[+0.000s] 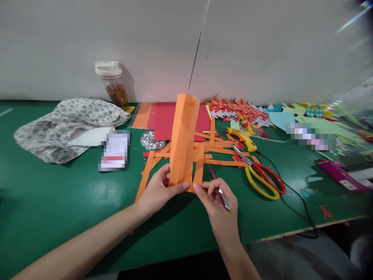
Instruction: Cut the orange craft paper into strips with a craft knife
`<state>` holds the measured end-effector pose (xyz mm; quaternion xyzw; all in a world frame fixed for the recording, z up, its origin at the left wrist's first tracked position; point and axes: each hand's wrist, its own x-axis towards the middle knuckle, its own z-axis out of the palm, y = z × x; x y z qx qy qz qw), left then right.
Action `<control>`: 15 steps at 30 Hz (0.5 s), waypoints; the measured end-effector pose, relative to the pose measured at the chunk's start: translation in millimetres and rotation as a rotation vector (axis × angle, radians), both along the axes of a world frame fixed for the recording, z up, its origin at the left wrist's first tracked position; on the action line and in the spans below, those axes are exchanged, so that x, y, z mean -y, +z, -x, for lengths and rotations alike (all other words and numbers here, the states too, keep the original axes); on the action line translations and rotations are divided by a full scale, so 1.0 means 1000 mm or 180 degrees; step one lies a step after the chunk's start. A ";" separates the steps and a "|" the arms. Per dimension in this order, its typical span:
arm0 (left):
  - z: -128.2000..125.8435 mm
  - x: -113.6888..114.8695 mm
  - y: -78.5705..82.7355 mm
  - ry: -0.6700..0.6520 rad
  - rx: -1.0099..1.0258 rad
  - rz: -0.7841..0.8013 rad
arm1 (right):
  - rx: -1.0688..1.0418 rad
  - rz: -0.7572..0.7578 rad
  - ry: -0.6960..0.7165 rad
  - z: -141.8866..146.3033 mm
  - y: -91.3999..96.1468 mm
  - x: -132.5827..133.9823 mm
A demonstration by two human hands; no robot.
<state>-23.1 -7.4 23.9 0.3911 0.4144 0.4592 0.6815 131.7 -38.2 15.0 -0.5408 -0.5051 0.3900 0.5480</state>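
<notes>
A folded piece of orange paper (182, 144) stands upright in front of me, raised above the table, with lengthwise creases. My left hand (160, 186) is closed on its lower left edge, thumb across the bottom. At the bottom right, my right hand (220, 202) pinches the paper between thumb and finger, beside a narrow orange strip (199, 165). A dark red pen (220, 196) with a silver clip is tucked in the fingers of that same hand. Behind the paper lie several loose orange strips (224, 162) and a sheet of red paper (163, 120).
Scissors (264, 181) with red and yellow handles and a yellow glue gun (243, 137) with a black cord lie to the right. Woven paper pieces (236, 109) are piled behind. On the left are a patterned cloth (58, 128), a phone (114, 151) and a bottle (115, 87).
</notes>
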 end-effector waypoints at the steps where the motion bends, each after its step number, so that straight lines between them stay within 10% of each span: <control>1: 0.000 0.000 0.000 0.0019 -0.0005 -0.0003 | -0.0003 0.0001 0.0005 0.000 0.000 0.000; 15: 0.004 -0.003 0.000 0.0249 -0.0156 -0.0062 | -0.0212 -0.0112 -0.0377 0.001 -0.001 -0.001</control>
